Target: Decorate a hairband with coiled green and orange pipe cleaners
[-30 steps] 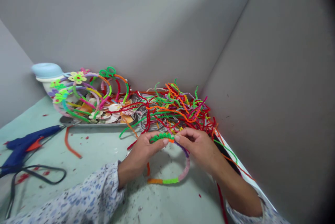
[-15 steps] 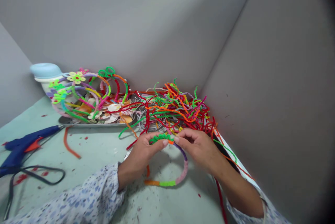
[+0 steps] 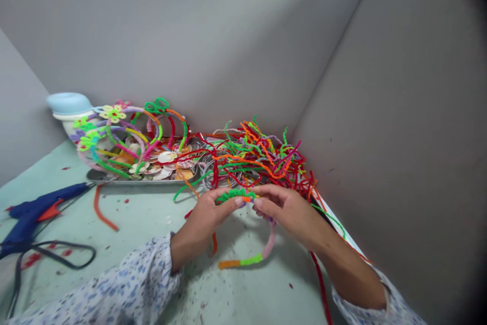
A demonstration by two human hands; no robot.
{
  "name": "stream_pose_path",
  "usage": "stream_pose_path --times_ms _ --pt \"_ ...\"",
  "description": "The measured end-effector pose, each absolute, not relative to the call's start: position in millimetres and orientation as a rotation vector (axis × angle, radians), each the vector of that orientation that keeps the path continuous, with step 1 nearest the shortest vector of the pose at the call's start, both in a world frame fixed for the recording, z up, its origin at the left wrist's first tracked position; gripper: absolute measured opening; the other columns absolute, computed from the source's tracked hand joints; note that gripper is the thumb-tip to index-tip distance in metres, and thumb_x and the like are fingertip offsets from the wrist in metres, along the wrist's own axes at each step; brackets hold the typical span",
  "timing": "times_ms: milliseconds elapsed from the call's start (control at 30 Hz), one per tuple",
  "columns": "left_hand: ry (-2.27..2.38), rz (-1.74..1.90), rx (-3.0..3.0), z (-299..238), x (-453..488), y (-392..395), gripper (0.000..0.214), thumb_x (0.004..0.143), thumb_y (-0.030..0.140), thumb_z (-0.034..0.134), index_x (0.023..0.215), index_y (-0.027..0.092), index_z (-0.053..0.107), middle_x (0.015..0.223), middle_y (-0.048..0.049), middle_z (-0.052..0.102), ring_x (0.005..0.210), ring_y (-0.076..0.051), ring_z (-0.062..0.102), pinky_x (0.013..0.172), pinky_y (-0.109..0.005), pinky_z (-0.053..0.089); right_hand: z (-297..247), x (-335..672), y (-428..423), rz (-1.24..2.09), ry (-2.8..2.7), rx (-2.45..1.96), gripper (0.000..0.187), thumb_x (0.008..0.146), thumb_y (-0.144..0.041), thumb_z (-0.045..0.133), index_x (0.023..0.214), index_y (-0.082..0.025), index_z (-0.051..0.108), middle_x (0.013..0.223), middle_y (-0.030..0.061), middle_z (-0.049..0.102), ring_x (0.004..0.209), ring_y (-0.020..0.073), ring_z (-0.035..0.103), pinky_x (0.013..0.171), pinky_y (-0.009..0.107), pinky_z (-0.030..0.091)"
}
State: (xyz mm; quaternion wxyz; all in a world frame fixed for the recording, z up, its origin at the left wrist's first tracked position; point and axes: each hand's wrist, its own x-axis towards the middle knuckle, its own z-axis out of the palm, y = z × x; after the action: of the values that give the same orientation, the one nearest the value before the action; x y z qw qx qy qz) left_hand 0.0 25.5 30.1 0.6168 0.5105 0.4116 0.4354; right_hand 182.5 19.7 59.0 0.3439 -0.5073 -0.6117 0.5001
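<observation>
My left hand and my right hand both pinch the top of a headband wrapped in pipe cleaners of pink, green, orange and purple. A curled green pipe cleaner sits on the band between my thumbs and fingertips. The band's lower arc hangs just above the pale green table. Right behind my hands lies a tangled heap of red, orange and green pipe cleaners.
A metal tray at the back left holds finished coloured headbands and shell-like pieces. A blue glue gun with a black cord lies at the left. A white pot with a blue lid stands behind. Grey walls close the corner.
Both hands have lifted slightly and tilted the headband, so its lower arc has risen and swung a little toward me. The grips have not changed.
</observation>
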Motion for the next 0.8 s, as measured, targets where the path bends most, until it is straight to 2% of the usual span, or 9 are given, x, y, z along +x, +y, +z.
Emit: stream_pose_path --times_ms 100,167,300,400,500,633,800 --pt "0.949 1.026 1.158 27.0 -1.6 28.7 0.022 0.075 0.033 0.066 0.089 0.016 0.066 0.054 0.0046 0.049 0.047 -0.006 0.032 0.045 -0.019 0.026 50.3 182.6 23.7 1.366 -1.508 -1.294 0.03 0.072 -0.026 0.064 0.101 -0.02 0.062 0.079 0.0011 0.062 0.069 0.0135 0.056 0.055 0.023 0.044" --pt "0.896 1.04 1.127 24.4 -2.2 30.0 0.022 0.074 0.028 0.067 0.092 0.016 0.065 0.06 0.0032 0.053 0.049 -0.007 0.037 0.047 -0.019 0.029 43.2 183.9 27.4 1.396 -1.452 -1.294 0.028 0.072 -0.027 0.065 0.099 -0.02 0.062 0.078 0.0012 0.061 0.068 0.0139 0.056 0.05 0.022 0.044" --pt "0.771 1.048 1.025 19.6 -2.2 31.1 0.026 0.073 0.017 0.066 0.099 0.016 0.062 0.079 -0.0022 0.061 0.065 -0.01 0.052 0.06 -0.02 0.04 30.9 189.1 35.2 1.393 -1.342 -1.258 0.024 0.077 -0.03 0.062 0.099 -0.021 0.061 0.076 0.0004 0.062 0.063 0.0118 0.055 0.054 0.023 0.045" --pt "0.742 1.041 0.949 14.1 -2.7 31.9 0.032 0.073 0.012 0.062 0.105 0.015 0.059 0.084 -0.0052 0.064 0.075 -0.014 0.06 0.072 -0.025 0.043 25.2 192.6 39.4 1.353 -1.307 -1.234 0.021 0.079 -0.031 0.06 0.097 -0.022 0.062 0.074 -0.0001 0.062 0.059 0.0106 0.054 0.054 0.023 0.045" --pt "0.779 1.051 0.885 8.2 -3.7 33.4 0.038 0.075 0.011 0.06 0.112 0.015 0.054 0.089 -0.0085 0.067 0.083 -0.018 0.064 0.078 -0.029 0.045 21.1 194.9 42.9 1.314 -1.284 -1.229 0.019 0.079 -0.032 0.06 0.094 -0.021 0.062 0.072 -0.0003 0.062 0.055 0.0101 0.052 0.049 0.023 0.042" --pt "0.781 1.049 0.836 5.7 -3.8 36.0 0.031 0.077 0.016 0.061 0.107 0.014 0.056 0.088 -0.0103 0.069 0.083 -0.019 0.066 0.077 -0.029 0.046 17.3 195.7 45.9 1.294 -1.268 -1.241 0.018 0.078 -0.033 0.061 0.092 -0.021 0.063 0.071 -0.0006 0.062 0.051 0.0091 0.051 0.046 0.022 0.04" --pt "0.821 1.051 0.878 5.5 -3.8 38.1 0.022 0.077 0.026 0.065 0.094 0.013 0.062 0.082 -0.0104 0.07 0.071 -0.016 0.065 0.067 -0.024 0.048 16.8 193.6 44.9 1.302 -1.263 -1.244 0.019 0.078 -0.033 0.061 0.093 -0.021 0.062 0.073 -0.0004 0.063 0.05 0.0085 0.05 0.047 0.022 0.04"
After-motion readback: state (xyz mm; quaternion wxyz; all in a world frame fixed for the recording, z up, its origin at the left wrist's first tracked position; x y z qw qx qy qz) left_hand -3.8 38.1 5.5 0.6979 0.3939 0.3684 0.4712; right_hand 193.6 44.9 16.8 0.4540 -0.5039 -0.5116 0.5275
